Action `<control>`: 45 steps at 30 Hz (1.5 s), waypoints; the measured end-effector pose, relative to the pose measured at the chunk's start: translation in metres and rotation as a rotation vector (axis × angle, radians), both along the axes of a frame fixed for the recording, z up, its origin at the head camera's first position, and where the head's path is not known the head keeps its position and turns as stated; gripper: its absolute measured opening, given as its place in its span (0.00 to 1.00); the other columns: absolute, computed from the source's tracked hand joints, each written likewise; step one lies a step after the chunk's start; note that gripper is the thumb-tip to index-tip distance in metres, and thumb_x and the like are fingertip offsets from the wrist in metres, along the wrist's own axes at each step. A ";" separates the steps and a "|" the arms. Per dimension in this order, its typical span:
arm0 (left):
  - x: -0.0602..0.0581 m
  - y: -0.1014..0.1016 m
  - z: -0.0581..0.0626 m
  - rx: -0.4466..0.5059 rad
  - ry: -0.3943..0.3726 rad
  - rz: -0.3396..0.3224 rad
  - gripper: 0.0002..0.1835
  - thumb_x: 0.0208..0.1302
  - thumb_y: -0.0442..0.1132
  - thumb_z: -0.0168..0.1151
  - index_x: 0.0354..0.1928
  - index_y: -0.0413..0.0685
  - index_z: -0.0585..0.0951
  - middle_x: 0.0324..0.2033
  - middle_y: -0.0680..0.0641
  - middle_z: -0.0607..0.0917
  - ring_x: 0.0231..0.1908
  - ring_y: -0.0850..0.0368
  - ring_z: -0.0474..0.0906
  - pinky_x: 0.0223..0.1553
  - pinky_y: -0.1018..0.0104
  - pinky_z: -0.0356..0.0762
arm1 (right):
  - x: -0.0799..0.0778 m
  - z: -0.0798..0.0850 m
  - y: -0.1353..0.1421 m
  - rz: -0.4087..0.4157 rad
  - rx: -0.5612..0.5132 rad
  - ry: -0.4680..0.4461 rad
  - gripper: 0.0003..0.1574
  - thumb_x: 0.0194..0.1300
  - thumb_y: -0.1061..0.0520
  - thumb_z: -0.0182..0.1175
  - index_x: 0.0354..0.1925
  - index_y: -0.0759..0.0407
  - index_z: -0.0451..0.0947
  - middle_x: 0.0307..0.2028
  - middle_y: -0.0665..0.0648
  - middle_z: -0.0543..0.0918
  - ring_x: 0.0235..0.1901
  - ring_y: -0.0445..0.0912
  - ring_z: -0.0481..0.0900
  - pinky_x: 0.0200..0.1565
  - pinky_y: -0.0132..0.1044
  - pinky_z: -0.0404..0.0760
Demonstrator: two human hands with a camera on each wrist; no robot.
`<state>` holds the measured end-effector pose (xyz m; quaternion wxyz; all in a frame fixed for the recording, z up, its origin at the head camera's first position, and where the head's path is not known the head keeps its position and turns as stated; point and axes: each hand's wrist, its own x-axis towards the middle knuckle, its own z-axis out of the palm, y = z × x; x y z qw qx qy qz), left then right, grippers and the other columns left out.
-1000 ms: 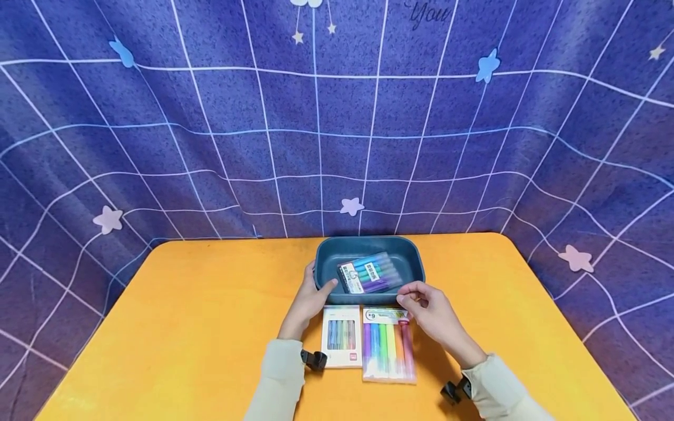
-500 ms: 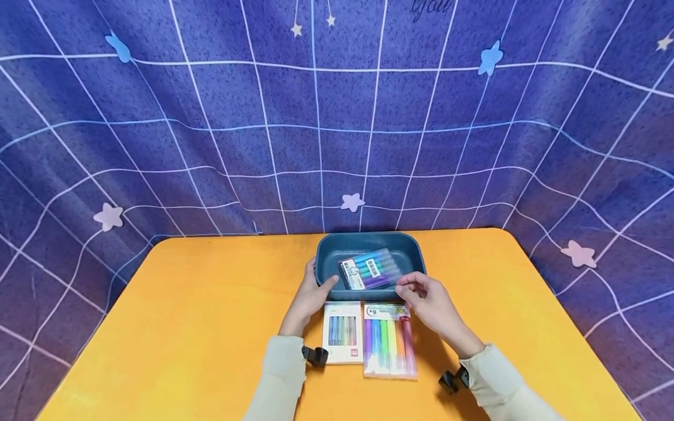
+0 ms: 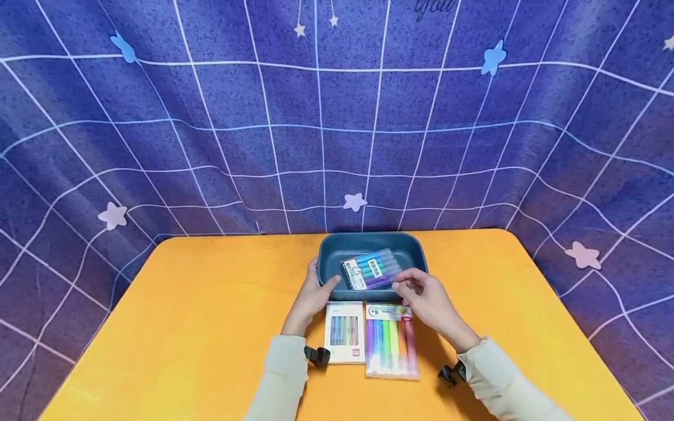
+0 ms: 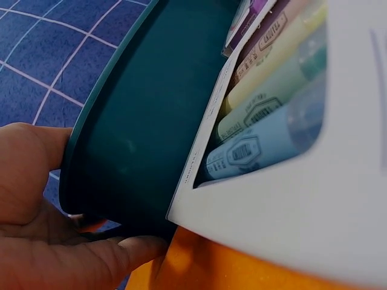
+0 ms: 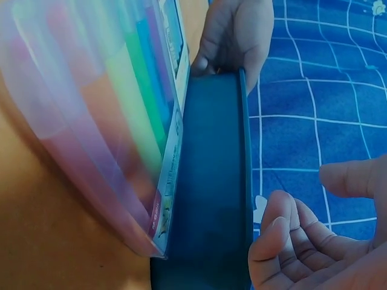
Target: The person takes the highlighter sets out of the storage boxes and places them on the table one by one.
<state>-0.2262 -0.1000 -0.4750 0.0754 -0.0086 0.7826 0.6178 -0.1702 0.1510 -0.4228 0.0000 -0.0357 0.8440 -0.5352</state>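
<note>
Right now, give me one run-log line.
left hand: grips teal bin; right hand: near bin's rim, holding nothing; in bin: blue-purple pen pack; in front: white marker box, rainbow marker pack

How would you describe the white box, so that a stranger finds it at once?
On the orange table, find the dark teal bin. The white box is just in front, left of a clear pack. Unlike that pack, it is opaque, with a window showing its pens.
</note>
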 end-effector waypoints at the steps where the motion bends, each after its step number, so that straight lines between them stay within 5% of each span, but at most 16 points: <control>1: 0.000 0.000 0.000 0.002 -0.005 0.003 0.39 0.76 0.42 0.55 0.80 0.54 0.46 0.78 0.39 0.57 0.76 0.36 0.56 0.75 0.33 0.53 | 0.000 0.000 0.000 -0.001 0.007 0.001 0.10 0.70 0.58 0.62 0.46 0.62 0.80 0.36 0.65 0.83 0.28 0.56 0.80 0.28 0.30 0.77; 26: -0.002 0.002 -0.001 -0.007 0.004 0.000 0.39 0.75 0.41 0.56 0.79 0.52 0.46 0.77 0.38 0.59 0.77 0.38 0.56 0.76 0.34 0.51 | -0.016 0.006 0.004 0.009 0.093 0.047 0.10 0.69 0.57 0.62 0.45 0.62 0.80 0.33 0.60 0.82 0.24 0.44 0.75 0.26 0.29 0.74; 40: 0.000 0.001 -0.002 -0.005 0.004 0.003 0.39 0.75 0.41 0.56 0.79 0.53 0.47 0.77 0.37 0.60 0.75 0.36 0.58 0.75 0.33 0.52 | -0.024 0.004 0.006 0.011 0.105 0.024 0.10 0.70 0.56 0.61 0.46 0.59 0.80 0.35 0.59 0.82 0.27 0.52 0.78 0.24 0.30 0.73; 45: 0.000 0.001 -0.001 0.001 0.008 0.002 0.39 0.75 0.42 0.56 0.79 0.53 0.47 0.77 0.37 0.60 0.76 0.36 0.58 0.75 0.34 0.52 | -0.028 0.005 0.006 0.012 0.118 0.038 0.11 0.70 0.57 0.60 0.47 0.62 0.80 0.35 0.60 0.82 0.25 0.45 0.76 0.24 0.30 0.72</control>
